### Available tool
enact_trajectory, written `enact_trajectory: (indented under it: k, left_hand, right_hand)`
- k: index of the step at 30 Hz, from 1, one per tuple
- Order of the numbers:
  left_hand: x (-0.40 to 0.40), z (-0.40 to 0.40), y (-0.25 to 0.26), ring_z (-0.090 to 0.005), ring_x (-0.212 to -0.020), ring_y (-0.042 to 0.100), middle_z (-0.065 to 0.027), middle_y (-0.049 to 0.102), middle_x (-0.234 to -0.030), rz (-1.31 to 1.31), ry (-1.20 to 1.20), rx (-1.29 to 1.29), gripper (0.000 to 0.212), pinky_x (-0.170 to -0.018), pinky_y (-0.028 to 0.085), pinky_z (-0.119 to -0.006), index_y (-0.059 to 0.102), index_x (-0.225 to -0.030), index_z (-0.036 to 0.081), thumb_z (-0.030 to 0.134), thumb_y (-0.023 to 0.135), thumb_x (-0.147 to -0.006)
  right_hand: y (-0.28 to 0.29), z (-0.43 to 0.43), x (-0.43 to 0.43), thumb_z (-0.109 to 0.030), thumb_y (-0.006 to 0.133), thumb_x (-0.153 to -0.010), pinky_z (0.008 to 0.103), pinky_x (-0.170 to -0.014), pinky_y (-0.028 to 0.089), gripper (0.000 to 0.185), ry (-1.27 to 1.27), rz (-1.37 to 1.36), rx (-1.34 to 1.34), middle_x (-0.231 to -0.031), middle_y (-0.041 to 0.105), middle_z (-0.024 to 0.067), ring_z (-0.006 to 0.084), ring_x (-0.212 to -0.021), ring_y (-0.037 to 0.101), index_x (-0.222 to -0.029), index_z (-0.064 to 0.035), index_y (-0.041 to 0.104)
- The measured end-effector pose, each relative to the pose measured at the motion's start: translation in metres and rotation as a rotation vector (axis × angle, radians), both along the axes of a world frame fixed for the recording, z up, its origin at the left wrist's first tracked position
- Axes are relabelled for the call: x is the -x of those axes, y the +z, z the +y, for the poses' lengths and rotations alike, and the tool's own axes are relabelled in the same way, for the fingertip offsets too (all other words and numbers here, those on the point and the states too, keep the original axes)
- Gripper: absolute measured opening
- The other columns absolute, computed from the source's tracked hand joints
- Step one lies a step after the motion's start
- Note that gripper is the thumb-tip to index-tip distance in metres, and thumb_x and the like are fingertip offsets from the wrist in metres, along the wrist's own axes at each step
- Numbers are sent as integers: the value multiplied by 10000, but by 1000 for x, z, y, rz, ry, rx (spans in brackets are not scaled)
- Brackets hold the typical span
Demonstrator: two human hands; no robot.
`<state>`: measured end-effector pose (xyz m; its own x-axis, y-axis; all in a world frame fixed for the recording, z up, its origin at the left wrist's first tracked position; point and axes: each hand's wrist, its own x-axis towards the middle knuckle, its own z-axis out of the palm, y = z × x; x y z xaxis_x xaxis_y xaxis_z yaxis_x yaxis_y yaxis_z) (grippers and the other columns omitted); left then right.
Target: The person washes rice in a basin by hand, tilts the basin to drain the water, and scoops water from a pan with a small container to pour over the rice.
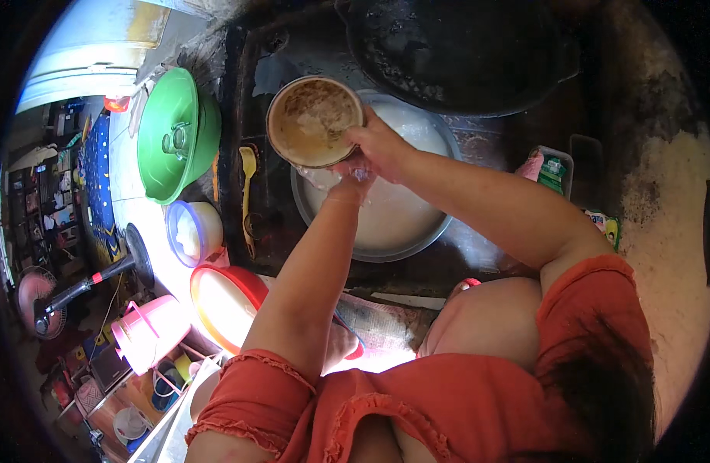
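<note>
My right hand (384,147) grips the near right rim of a round bowl (314,124) with brown stains inside, tilted so that its inside shows. Beneath the bowl is my left hand (355,182), its fingers partly hidden by the bowl; clear water or thin plastic glints around them, and I cannot tell which. Both hands are over a wide metal basin (389,226) of cloudy whitish liquid. A yellow slotted spoon (248,173) lies left of the basin on the dark surface.
A large blackened pan (465,52) stands behind the basin. Leftward are a green plastic tub (207,127) with glasses, a purple-rimmed container (210,228), a red tub (248,283) and a pink bucket (158,330). Packets in a plastic box (563,168) sit at right.
</note>
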<state>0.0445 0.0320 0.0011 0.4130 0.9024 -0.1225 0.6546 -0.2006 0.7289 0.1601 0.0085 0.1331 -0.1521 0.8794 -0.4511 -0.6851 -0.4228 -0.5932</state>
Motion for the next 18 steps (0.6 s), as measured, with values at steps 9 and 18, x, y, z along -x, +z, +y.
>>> enact_trajectory:
  k: [9, 18]
  left_hand:
    - [31, -14, -8, -147, -990, 506, -41, 508, -1120, -358, 319, 451, 368, -767, 455, -327, 418, -1197, 122, 163, 497, -840]
    - [15, -28, 6, -189, -1154, 393, -46, 390, -1271, -240, 340, 520, 404, -935, 360, -339, 322, -1306, 163, 208, 368, -907]
  right_hand:
    - [-8, -3, 9, 39, 456, -731, 322, -620, 566, 541, -29, -60, -107, -1141, 420, 116, 240, -1021, 473, -1234, -78, 293]
    - [-40, -9, 9, 33, 474, -735, 308, -736, 476, 523, -132, -360, -386, -1154, 450, 117, 226, -967, 519, -1212, -115, 320]
